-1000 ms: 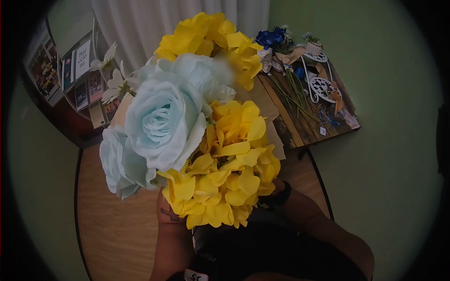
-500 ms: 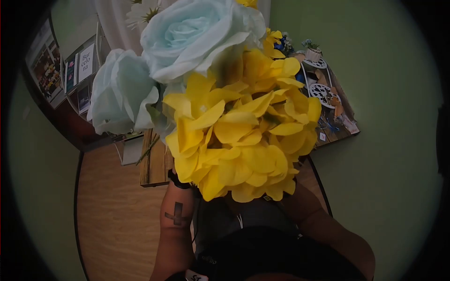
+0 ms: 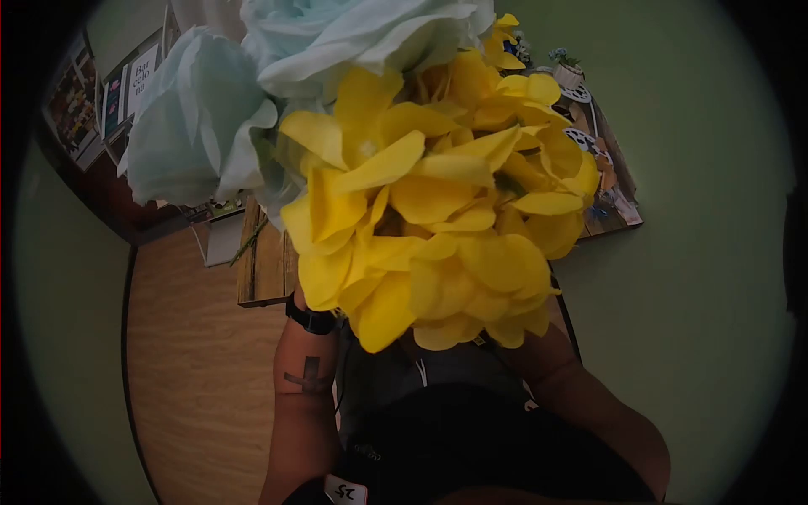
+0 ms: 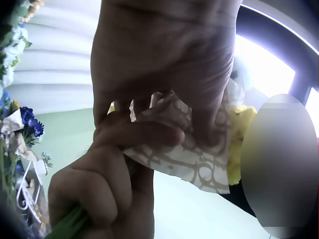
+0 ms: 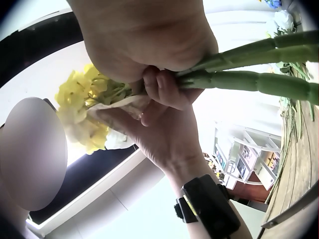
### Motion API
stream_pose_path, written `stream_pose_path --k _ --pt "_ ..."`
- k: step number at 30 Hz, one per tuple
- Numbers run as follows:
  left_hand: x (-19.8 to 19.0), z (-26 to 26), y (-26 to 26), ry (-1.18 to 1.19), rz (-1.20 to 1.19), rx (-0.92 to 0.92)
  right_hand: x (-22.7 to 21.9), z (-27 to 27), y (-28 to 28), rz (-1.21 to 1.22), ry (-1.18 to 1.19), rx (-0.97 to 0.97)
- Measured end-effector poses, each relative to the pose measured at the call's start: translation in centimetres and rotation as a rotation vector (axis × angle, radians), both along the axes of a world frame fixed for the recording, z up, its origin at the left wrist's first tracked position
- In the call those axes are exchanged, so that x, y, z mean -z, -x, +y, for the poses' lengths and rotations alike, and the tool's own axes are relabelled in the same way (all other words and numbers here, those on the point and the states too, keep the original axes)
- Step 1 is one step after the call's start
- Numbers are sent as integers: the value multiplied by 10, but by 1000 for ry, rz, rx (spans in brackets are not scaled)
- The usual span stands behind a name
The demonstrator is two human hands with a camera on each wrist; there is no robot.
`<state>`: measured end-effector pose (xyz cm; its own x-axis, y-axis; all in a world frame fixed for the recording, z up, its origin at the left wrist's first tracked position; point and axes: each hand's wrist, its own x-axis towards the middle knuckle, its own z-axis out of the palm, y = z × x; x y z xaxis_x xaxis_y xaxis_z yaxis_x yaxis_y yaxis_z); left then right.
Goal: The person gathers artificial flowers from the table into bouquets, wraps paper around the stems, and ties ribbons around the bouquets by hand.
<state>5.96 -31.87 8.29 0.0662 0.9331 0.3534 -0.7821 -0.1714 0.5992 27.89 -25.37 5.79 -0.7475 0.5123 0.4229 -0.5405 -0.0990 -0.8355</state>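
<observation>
In the head view, a bouquet of yellow flowers [image 3: 421, 227] and pale blue roses [image 3: 194, 118] fills the middle and hides both hands. The left hand [image 4: 164, 50] pinches patterned wrapping paper [image 4: 199, 167] between thumb and fingers, just below the yellow blooms [image 5: 82, 107]. Beside it, the right hand [image 4: 99, 184] has its fingers curled round the thick green stems [image 4: 70, 221]. From the right wrist, the stems [image 5: 249, 79] stick out past the right hand [image 5: 149, 40], while the left hand [image 5: 169, 134] touches the paper's lower part.
A wooden table [image 3: 265, 269] shows behind the bouquet, its right part bearing white metal stands [image 3: 581, 139] and a small potted plant [image 3: 568, 67]. A card rack [image 3: 109, 118] stands at the left. Loose stems [image 5: 299, 119] lie on the wood.
The bouquet has risen in the head view and looks larger, so the roses now run past the top edge. The white flowers at left have gone out of view, and the left wristband has come into sight.
</observation>
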Motion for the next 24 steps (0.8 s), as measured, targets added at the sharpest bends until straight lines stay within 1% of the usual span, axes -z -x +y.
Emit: stream_pose_path --k 1,3,4,5,6,7,8,9,10,11,12,13,14,15,16,17,18,19,20,21,22,23,24 --pt "3 -4 -2 -13 -78 23 -15 -6 3 2 18 -10" --pt "9 -9 -5 -44 -231 68 -76 -17 -3 -76 90 11" --pt "12 -11 -6 -61 -305 92 -79 -12 14 -676 -25 145" --pt "15 -12 -7 -75 -379 115 -71 -12 16 -674 -23 146" --pt "17 -13 -8 -88 -452 140 -56 -11 18 -496 59 144" --pt "20 -13 -8 -100 -523 166 -54 -14 20 -315 142 142" --pt "22 -14 -9 -109 -595 192 -66 -24 18 -235 238 138" --pt "25 -15 -10 -116 -668 217 -53 -18 22 -230 244 142" --pt "27 -15 -11 -122 -741 243 -29 -5 28 -244 -312 343" --pt "27 -15 -11 -130 -813 270 -25 -1 32 -248 -875 534" --pt "27 -14 -12 -139 -886 296 -20 -3 27 -246 -714 489" --pt "23 -14 -14 -143 -959 320 -34 -14 30 -231 -738 623" --pt "18 -17 -15 -133 -957 321 -44 -23 34 -217 -758 756" --pt "12 -20 -12 -104 -369 -18 -33 -14 33 -252 -511 494" --pt "4 -19 -12 -71 228 -337 -48 -18 31 -251 -502 498" --pt "-1 -7 -16 -96 402 -570 -75 -26 27 -419 -228 387" --pt "11 1 -5 -26 627 -657 -89 -30 24 -574 49 270" --pt "8 6 5 45 855 -741 -89 -27 22 -458 76 169" --pt "4 12 18 167 722 -665 -87 -27 20 -453 84 172" --pt "10 7 14 -73 909 -866 -82 -27 18 -355 18 216" --pt "-28 -5 -19 -332 1085 -1061 -76 -25 15 -257 -51 260" --pt "-41 2 -29 -98 613 -757 -62 -16 11 -251 -47 259" --pt "-48 -1 -27 -73 405 -531 -40 -1 4 -77 45 305"
